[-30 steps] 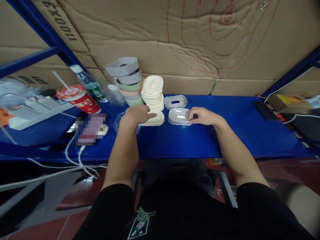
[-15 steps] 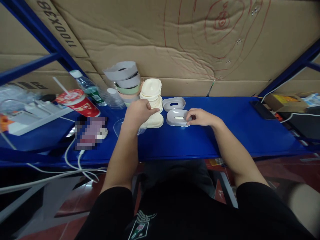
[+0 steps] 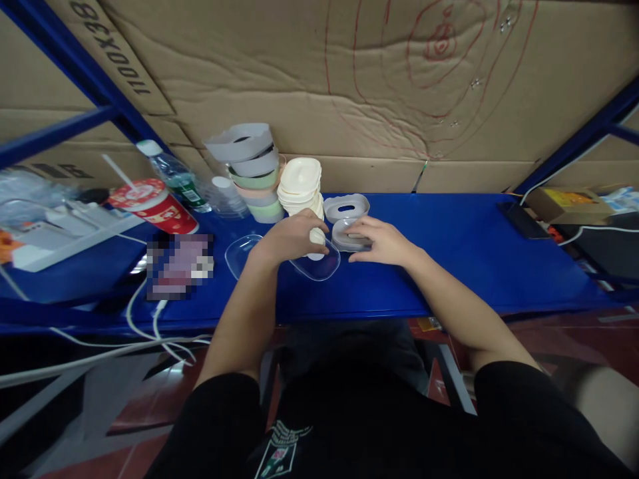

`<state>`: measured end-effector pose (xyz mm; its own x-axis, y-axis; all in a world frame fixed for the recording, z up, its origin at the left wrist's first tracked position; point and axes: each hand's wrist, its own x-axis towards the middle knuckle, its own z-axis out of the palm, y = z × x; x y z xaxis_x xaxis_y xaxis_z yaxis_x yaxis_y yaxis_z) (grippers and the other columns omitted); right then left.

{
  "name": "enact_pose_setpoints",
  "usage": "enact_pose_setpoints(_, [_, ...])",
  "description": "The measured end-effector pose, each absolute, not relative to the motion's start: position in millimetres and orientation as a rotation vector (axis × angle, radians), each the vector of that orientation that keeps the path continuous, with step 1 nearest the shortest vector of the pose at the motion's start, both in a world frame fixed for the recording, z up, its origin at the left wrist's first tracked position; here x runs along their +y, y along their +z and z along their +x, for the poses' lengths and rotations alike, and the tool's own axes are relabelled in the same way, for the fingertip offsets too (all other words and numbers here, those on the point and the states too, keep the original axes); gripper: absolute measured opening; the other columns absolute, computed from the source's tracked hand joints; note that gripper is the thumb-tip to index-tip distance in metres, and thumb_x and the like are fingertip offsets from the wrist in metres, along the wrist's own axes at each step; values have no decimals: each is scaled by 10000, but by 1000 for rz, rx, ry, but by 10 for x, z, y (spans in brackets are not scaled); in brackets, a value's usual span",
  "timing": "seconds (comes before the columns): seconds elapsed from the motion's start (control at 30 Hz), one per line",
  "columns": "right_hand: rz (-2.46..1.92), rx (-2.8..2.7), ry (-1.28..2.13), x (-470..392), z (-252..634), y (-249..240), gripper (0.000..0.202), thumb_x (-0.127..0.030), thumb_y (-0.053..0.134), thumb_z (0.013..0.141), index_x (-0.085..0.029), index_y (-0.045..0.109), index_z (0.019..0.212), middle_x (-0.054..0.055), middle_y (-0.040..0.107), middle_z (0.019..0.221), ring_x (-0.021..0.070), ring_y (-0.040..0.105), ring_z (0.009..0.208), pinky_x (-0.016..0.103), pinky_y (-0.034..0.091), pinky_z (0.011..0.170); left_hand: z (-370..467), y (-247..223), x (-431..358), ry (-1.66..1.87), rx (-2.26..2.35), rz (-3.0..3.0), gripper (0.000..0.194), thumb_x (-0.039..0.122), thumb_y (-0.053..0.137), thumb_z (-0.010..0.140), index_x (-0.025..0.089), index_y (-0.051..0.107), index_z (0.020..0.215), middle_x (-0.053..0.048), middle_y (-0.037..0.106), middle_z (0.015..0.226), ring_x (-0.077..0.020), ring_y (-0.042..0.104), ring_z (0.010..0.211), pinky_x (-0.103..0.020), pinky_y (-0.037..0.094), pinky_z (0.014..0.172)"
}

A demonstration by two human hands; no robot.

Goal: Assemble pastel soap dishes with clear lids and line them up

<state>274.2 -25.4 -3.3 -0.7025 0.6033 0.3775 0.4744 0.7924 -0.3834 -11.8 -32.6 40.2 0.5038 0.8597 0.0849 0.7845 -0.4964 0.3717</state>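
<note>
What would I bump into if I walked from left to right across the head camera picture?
White power strip → red cup → stacked bowls → cream stack → back grey dish → small cardboard box.

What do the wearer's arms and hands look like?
Left hand and right hand bare: no gloves or wristwear visible. Forearms uncovered below short black sleeves. Black shirt has a small print with pale lettering and a rectangular outline.
</note>
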Motion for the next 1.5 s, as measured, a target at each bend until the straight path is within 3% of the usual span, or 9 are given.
enact_pose_setpoints(0.13, [-616, -2681, 153, -354, 2546, -84, 520, -559, 833, 944, -292, 752, 1383, 122, 685, 1459, 366, 598, 1343, 562, 475, 1132, -97, 336, -277, 243, 1545, 2496, 364, 382, 770, 865, 250, 803, 1203, -75, 731, 1282, -312, 679, 1248, -388, 527, 1056])
enact_pose_setpoints(0.27, [-480, -2804, 72, -441, 2320, -146, 184, -365, 681, 1069, -316, 824, 1174, 92, 723, 1445, 342, 587, 1335, 562, 439, 1141, -61, 324, -257, 288, 1532, 2468, 224, 338, 696, 922, 226, 824, 1068, -83, 800, 1184, -294, 713, 1157, -385, 520, 1028])
enact_pose_setpoints(0.47, [-576, -2460, 478, -450, 2421, -84, 315, -495, 509, 1128, -291, 741, 1067, 72, 797, 1107, 269, 699, 1090, 469, 525, 1051, -226, 449, -206, 1037, 1390, 2063, 429, 599, 667, 981, 196, 809, 1013, -92, 818, 1025, -236, 723, 956, -345, 558, 869])
enact_pose_setpoints(0.63, [-836, -1742, 887, -265, 2687, 7, 460, -745, 567, 1014, -288, 584, 1060, 84, 743, 1049, 284, 749, 1044, 480, 595, 989, -193, 385, -79, 1264, 1354, 1794, 645, 751, 491, 1053, 187, 762, 1208, -149, 784, 1247, -235, 745, 1103, -311, 591, 862])
enact_pose_setpoints(0.8, [-890, -1564, 1215, -82, 2836, 50, 573, -831, 649, 895, -301, 460, 1007, 48, 699, 999, 276, 778, 1047, 439, 652, 886, 205, 110, -17, 1104, 1323, 1743, 711, 613, 630, 1057, 176, 493, 1601, -191, 753, 1303, -207, 765, 940, -318, 606, 806])
enact_pose_setpoints(0.97, [-1019, -1539, 1380, -42, 2952, 158, 562, -778, 727, 849, -271, 496, 928, 38, 729, 923, 224, 794, 862, 347, 650, 726, 348, -41, -5, 1104, 1373, 1747, 474, 468, 568, 1106, 132, 632, 1435, -105, 791, 957, -205, 752, 809, -339, 596, 821])
enact_pose_setpoints(1.17, [-1381, -1731, 1161, 23, 3078, 192, 514, -700, 618, 969, -222, 629, 780, 75, 758, 769, 142, 622, 482, 262, 382, 410, 349, -45, -97, 729, 1685, 2070, 484, 532, 551, 1085, 184, 729, 1372, -102, 820, 1019, -294, 759, 1063, -383, 543, 944])
enact_pose_setpoints(1.37, [-1621, -1955, 845, 14, 3060, 141, 746, -808, 376, 1055, -225, 639, 672, 69, 713, 642, 168, 611, 477, 325, 486, 576, 439, -25, -145, 605, 1738, 2121, 511, 552, 511, 1091, 189, 730, 1378, -104, 819, 1039, -292, 749, 1041, -370, 522, 885])
enact_pose_setpoints(1.5, [-1869, -2066, 630, 19, 3030, 144, 811, -753, 266, 1099, -210, 720, 703, 131, 734, 669, 283, 759, 724, 384, 537, 739, 435, 2, -155, 578, 1740, 2121, 536, 597, 495, 1090, 182, 752, 1313, -106, 816, 1022, -289, 746, 1013, -367, 513, 860])
